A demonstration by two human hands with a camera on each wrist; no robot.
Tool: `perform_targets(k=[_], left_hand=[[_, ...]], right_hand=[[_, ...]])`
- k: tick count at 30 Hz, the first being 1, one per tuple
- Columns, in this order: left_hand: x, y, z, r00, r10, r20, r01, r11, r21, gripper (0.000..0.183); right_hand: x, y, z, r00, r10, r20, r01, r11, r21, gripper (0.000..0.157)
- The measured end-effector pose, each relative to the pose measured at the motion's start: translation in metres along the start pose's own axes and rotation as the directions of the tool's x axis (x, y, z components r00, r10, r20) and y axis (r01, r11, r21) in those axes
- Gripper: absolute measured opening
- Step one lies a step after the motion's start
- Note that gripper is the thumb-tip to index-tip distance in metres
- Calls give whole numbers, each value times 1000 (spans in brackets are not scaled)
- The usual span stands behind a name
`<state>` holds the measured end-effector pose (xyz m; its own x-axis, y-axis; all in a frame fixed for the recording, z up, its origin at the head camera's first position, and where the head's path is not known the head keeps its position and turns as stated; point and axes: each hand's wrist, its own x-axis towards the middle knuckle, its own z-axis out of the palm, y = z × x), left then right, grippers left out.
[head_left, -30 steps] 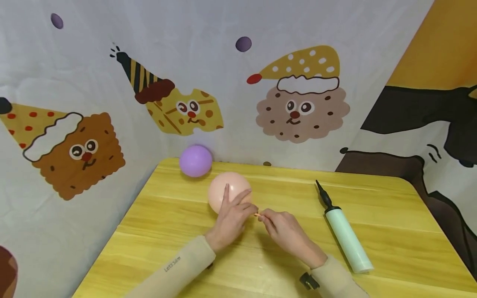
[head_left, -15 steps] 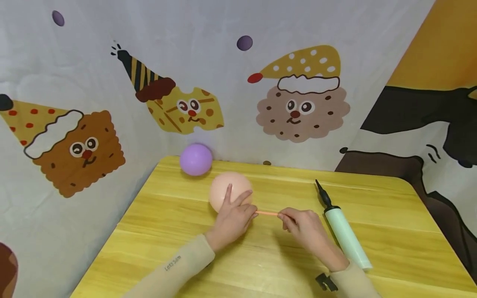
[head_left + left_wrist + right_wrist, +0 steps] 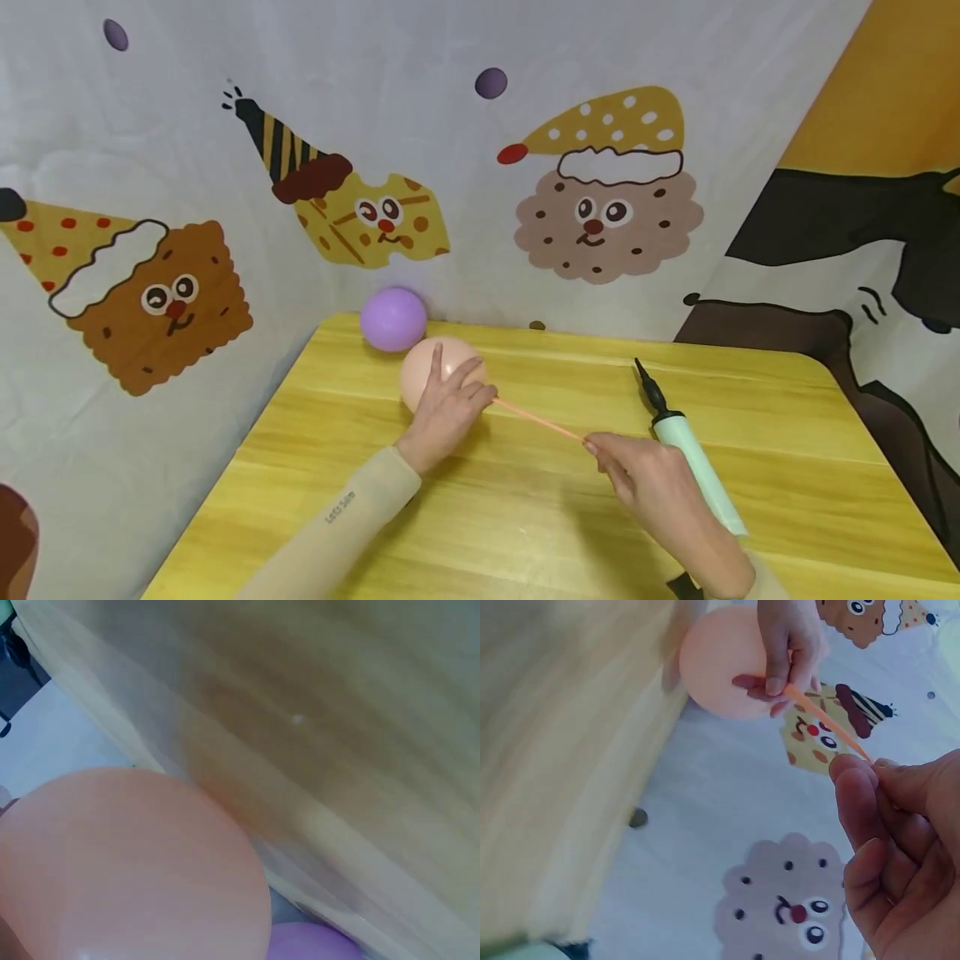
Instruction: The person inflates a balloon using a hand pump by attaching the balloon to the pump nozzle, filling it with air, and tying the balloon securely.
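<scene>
A round peach balloon is at the left of the table's middle. My left hand pinches its neck between thumb and finger, with other fingers spread over the balloon. From there the neck is stretched into a thin orange strand. My right hand pinches the far end of that strand with thumb and forefinger, as the right wrist view also shows. In the left wrist view the balloon fills the lower left and hides most of my left hand.
A purple balloon sits at the table's back left edge. A mint-green hand pump with a black nozzle lies on the right, partly behind my right hand. A cloth with cartoon biscuits hangs behind the wooden table.
My right hand has pulled away to the right and toward me, stretching the neck much longer. My left hand and the peach balloon have shifted slightly left and away from me.
</scene>
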<state>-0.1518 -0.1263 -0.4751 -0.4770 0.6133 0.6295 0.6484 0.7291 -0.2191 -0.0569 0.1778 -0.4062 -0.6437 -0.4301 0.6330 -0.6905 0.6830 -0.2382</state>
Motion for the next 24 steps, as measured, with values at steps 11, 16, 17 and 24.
perform_targets(k=[11,16,17,24], left_hand=[[31,24,-31,977,129,-172,-143,987,-72,15],[44,41,-45,1000,1,-27,-14,872,-490,16],[45,44,-47,1000,-17,10,20,808,-589,19],[48,46,-55,942,9,337,335,62,-940,28]], right_hand=[[44,21,-18,983,-96,-155,75,988,-136,42],[61,28,-8,971,-93,-220,66,990,-126,44],[62,29,-6,970,-88,-226,63,991,-116,43],[62,43,12,982,55,-179,-56,998,-4,9]])
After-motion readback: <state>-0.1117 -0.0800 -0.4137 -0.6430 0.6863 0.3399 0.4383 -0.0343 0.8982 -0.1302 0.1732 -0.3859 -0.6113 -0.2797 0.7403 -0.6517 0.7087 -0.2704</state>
